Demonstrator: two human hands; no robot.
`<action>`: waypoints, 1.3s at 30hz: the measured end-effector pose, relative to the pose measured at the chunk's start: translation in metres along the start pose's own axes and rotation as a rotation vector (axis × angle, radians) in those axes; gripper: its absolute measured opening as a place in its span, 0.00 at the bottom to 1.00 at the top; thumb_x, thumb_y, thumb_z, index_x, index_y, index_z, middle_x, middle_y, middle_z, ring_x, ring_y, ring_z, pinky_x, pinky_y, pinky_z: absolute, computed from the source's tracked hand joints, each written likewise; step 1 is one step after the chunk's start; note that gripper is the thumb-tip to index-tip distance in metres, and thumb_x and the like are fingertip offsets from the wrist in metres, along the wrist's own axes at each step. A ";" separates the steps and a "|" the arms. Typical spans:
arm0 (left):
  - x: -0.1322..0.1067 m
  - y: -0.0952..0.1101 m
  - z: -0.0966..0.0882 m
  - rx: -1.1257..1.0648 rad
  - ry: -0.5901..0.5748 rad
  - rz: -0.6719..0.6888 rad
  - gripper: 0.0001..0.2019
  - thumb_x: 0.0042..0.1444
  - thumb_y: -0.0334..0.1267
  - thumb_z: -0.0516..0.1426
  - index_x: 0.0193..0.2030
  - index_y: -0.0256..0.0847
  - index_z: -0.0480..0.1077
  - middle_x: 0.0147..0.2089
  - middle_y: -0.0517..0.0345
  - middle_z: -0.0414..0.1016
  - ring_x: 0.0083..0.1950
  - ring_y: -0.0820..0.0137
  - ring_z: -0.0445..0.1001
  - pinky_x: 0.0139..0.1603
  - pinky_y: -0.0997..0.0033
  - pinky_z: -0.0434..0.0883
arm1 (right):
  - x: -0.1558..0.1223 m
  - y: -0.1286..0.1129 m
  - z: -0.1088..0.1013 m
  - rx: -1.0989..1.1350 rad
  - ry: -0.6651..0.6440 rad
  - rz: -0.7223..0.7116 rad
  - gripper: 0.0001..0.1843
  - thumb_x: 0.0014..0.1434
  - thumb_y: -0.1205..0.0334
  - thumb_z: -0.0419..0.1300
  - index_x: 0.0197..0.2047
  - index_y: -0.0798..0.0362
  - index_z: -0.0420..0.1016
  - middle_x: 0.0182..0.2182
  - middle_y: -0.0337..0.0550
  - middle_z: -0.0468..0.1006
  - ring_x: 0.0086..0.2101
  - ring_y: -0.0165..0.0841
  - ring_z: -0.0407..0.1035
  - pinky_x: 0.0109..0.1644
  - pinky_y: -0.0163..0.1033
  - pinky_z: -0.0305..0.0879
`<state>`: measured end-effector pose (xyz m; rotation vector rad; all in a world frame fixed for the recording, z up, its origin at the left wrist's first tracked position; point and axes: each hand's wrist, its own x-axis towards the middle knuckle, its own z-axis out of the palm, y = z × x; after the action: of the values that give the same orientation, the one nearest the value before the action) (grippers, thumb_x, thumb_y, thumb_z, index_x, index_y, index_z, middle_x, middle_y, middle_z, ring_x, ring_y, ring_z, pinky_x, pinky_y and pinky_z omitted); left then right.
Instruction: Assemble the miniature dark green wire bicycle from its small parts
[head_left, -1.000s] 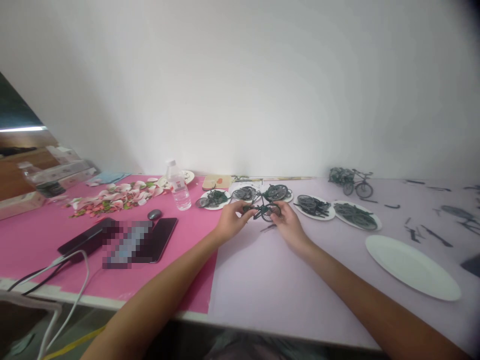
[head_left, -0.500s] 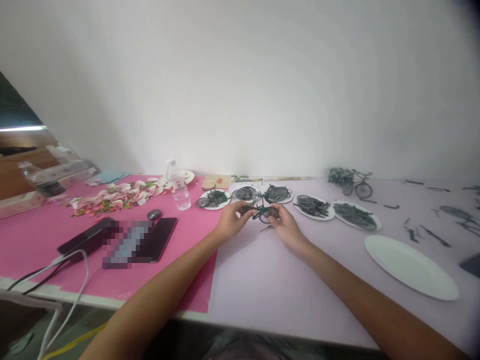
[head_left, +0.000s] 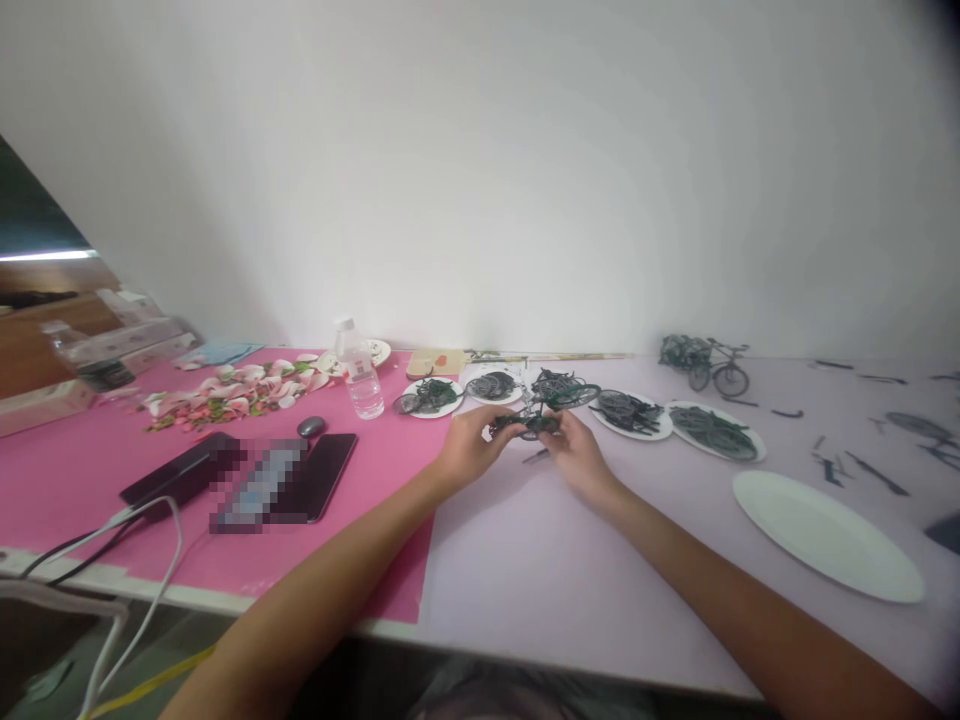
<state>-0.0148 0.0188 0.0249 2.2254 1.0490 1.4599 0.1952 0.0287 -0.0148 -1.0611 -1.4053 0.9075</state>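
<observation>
Left hand [head_left: 469, 447] and right hand [head_left: 577, 455] are pinching the model bicycle [head_left: 536, 420] just above the desk [head_left: 525, 560], each grip clenched on one end; it is probably light and fragile, best taken by the frame.

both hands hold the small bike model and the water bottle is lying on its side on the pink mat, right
Not quite. The water bottle stands upright on the pink mat, as the head view shows. The rest holds: the left hand and the right hand both hold the small bike model.
</observation>
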 end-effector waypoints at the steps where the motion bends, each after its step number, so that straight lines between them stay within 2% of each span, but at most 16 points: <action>1: 0.000 0.001 0.000 0.000 -0.005 0.009 0.14 0.64 0.49 0.63 0.47 0.41 0.80 0.43 0.50 0.84 0.41 0.65 0.81 0.41 0.70 0.74 | 0.000 -0.001 0.000 0.015 -0.015 0.014 0.20 0.55 0.51 0.68 0.48 0.50 0.73 0.45 0.45 0.81 0.44 0.42 0.76 0.51 0.53 0.76; 5: -0.001 0.005 0.000 0.008 -0.014 0.057 0.12 0.65 0.47 0.63 0.48 0.42 0.79 0.43 0.51 0.84 0.41 0.64 0.81 0.44 0.67 0.75 | -0.003 -0.011 0.002 0.066 -0.060 0.056 0.22 0.55 0.48 0.70 0.47 0.51 0.74 0.45 0.47 0.82 0.46 0.44 0.77 0.55 0.55 0.74; 8: -0.001 0.009 0.000 0.004 -0.020 0.053 0.12 0.65 0.48 0.62 0.48 0.42 0.79 0.44 0.50 0.84 0.41 0.63 0.81 0.44 0.66 0.75 | -0.006 -0.019 0.003 0.081 -0.054 0.083 0.25 0.54 0.45 0.72 0.47 0.51 0.74 0.43 0.46 0.83 0.45 0.44 0.78 0.53 0.55 0.75; 12: -0.002 0.012 0.001 -0.049 0.007 0.002 0.13 0.65 0.48 0.63 0.47 0.42 0.79 0.43 0.51 0.84 0.41 0.65 0.80 0.39 0.69 0.74 | -0.009 -0.025 0.005 0.156 -0.097 0.118 0.26 0.53 0.44 0.74 0.47 0.50 0.73 0.44 0.47 0.83 0.46 0.46 0.79 0.47 0.50 0.78; 16: 0.000 0.012 0.003 -0.136 0.050 -0.105 0.15 0.62 0.51 0.65 0.44 0.40 0.80 0.41 0.52 0.83 0.38 0.66 0.79 0.41 0.69 0.75 | -0.011 -0.027 0.007 0.218 -0.113 0.135 0.25 0.52 0.45 0.74 0.45 0.50 0.72 0.42 0.46 0.83 0.46 0.47 0.79 0.41 0.46 0.78; 21: 0.003 0.007 0.009 -0.411 0.040 -0.316 0.19 0.57 0.53 0.68 0.44 0.37 0.80 0.41 0.50 0.83 0.40 0.65 0.80 0.41 0.69 0.76 | -0.012 -0.025 0.007 0.206 -0.133 0.115 0.26 0.53 0.47 0.74 0.50 0.51 0.76 0.46 0.47 0.82 0.47 0.44 0.78 0.51 0.48 0.76; 26: 0.007 -0.005 0.014 -0.684 0.015 -0.470 0.23 0.52 0.53 0.70 0.42 0.33 0.79 0.39 0.48 0.83 0.39 0.65 0.81 0.41 0.69 0.77 | -0.011 -0.028 0.006 0.241 -0.136 0.117 0.25 0.52 0.50 0.76 0.49 0.52 0.80 0.50 0.49 0.83 0.51 0.43 0.77 0.60 0.49 0.70; 28: 0.008 -0.009 0.015 -0.723 0.024 -0.538 0.24 0.49 0.53 0.72 0.41 0.32 0.78 0.37 0.49 0.83 0.36 0.67 0.80 0.39 0.69 0.77 | -0.011 -0.028 0.006 0.274 -0.130 0.150 0.25 0.50 0.50 0.77 0.49 0.52 0.81 0.48 0.48 0.84 0.49 0.43 0.77 0.58 0.48 0.71; 33: 0.008 -0.011 0.012 -0.777 0.003 -0.642 0.27 0.47 0.54 0.73 0.44 0.32 0.79 0.39 0.48 0.84 0.38 0.66 0.82 0.42 0.66 0.80 | -0.010 -0.025 0.005 0.337 -0.114 0.235 0.25 0.49 0.50 0.78 0.47 0.53 0.84 0.45 0.48 0.85 0.44 0.42 0.80 0.48 0.45 0.76; 36: 0.008 -0.009 0.009 -0.805 -0.027 -0.657 0.28 0.45 0.53 0.74 0.45 0.32 0.79 0.42 0.47 0.84 0.40 0.63 0.83 0.45 0.63 0.81 | -0.008 -0.023 0.005 0.365 -0.111 0.258 0.23 0.49 0.51 0.78 0.45 0.53 0.84 0.43 0.48 0.85 0.42 0.42 0.80 0.46 0.45 0.77; 39: 0.008 -0.008 0.006 -0.819 -0.101 -0.638 0.31 0.44 0.51 0.75 0.50 0.33 0.79 0.47 0.45 0.84 0.45 0.61 0.83 0.48 0.62 0.80 | -0.007 -0.022 0.004 0.380 -0.085 0.258 0.22 0.46 0.53 0.79 0.43 0.54 0.84 0.40 0.46 0.85 0.41 0.41 0.80 0.47 0.46 0.77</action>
<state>-0.0111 0.0312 0.0229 1.2240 0.8017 1.1626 0.1884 0.0156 0.0032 -0.9307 -1.1174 1.3604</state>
